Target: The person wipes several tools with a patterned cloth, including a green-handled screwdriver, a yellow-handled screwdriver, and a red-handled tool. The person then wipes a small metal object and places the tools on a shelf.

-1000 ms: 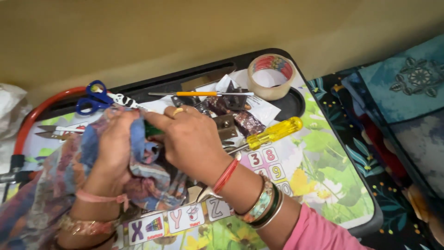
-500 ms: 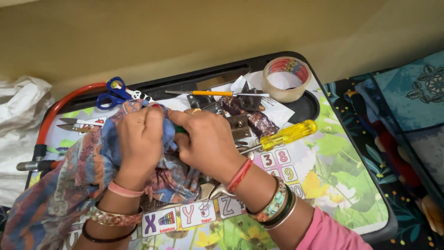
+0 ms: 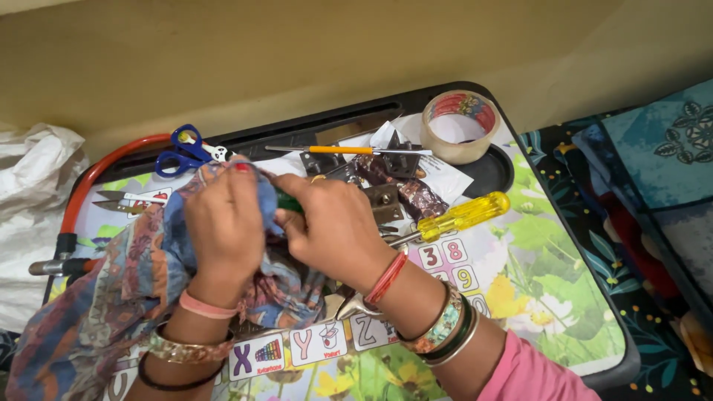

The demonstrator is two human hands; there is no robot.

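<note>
the left hand [image 3: 223,223] is gripping a soft, crumpled patterned cloth [image 3: 111,304], its fingers curled closed into the folds over the glossy printed surface [image 3: 549,297]. the right hand [image 3: 334,230] is pinching a slim green handle [image 3: 288,202] that is poking out of the cloth, fingers closed around it. a translucent yellow screwdriver [image 3: 460,217] is lying just beside it, near a round tape roll [image 3: 460,128].

Your one head-worn camera looks steeply down and forward, close over the lap tray [image 3: 520,297]; your hands fill the centre; the beige wall [image 3: 297,52] closes the top.
</note>
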